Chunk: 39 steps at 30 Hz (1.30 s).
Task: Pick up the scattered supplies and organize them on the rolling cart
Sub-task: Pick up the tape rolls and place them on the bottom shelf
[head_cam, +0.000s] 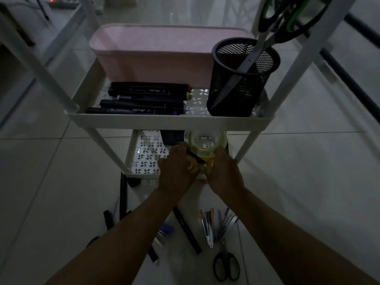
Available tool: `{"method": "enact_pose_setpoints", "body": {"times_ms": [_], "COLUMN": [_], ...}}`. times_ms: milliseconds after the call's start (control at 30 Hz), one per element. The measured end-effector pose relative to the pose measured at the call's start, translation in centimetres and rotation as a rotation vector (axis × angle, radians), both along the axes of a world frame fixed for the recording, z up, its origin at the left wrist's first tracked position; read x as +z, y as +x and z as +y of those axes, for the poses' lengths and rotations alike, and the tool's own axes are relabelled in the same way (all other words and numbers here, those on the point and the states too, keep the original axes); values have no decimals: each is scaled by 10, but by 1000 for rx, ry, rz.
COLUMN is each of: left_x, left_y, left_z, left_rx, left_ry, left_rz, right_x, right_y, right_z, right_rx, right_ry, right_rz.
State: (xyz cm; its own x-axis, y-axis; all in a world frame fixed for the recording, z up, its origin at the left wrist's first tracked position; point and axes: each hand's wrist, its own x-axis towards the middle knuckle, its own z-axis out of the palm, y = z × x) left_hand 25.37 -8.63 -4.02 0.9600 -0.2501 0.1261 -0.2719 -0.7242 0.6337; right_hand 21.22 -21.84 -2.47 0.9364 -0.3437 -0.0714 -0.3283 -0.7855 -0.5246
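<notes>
Reaching under the cart's (170,120) upper shelf, both hands meet at the near edge of the lower shelf (144,155). The left hand (177,171) grips a small yellowish tape roll (193,162) with a dark strip across it; the right hand (223,173) curls against the big clear tape roll (206,141) resting on that shelf, just right of a dark box (171,136). Above, markers (144,98) lie in a row near a pink bin (164,54), with a mesh cup (240,79) holding scissors (287,21) to the right. Pens (209,225), a ruler (187,231) and green scissors (226,266) lie scattered on the floor near the arms.
</notes>
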Motion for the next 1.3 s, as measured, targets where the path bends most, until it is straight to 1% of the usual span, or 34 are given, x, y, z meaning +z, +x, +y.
{"method": "enact_pose_setpoints", "body": {"times_ms": [67,167,267,333,367,433,467,533,600,767,867,933,1033,1133,1200,1300], "left_x": [-6,-13,-17,-19,-21,-24,-24,-22,-21,-21,-21,-21,-24,-24,-21,-19], "left_y": [2,5,9,11,12,15,15,15,14,12,9,7,2,-2,-2,0], "left_z": [-3,-10,-14,-13,-11,-5,-2,1,2,-11,-22,-20,-8,0,-1,-4], "left_rx": [17,39,31,14,2,-25,-44,-92,-126,-152,-172,-204,-235,-160,-112,-28], "left_ry": [24,55,49,46,44,29,18,3,-3,45,83,110,187,323,363,357], "left_rz": [8,39,24,17,10,-16,-29,-42,-49,-4,39,34,-91,-198,-149,-37], "right_x": [-7,-17,-22,-22,-21,-15,-13,-7,-4,-4,-7,-10,-12,-10,-11,-16], "right_y": [7,13,17,17,15,12,9,0,-14,-57,-74,-81,-82,-75,-69,-61], "right_z": [3,7,8,7,6,6,6,5,3,-13,-22,-25,-28,-24,-19,-16], "right_rx": [-60,-91,-206,-225,-221,-161,-120,-8,95,227,194,188,158,141,146,128], "right_ry": [1,-118,61,153,181,156,108,-57,-122,-24,-12,16,46,67,95,103], "right_rz": [29,32,18,4,3,55,96,203,223,137,129,103,65,44,13,53]}}
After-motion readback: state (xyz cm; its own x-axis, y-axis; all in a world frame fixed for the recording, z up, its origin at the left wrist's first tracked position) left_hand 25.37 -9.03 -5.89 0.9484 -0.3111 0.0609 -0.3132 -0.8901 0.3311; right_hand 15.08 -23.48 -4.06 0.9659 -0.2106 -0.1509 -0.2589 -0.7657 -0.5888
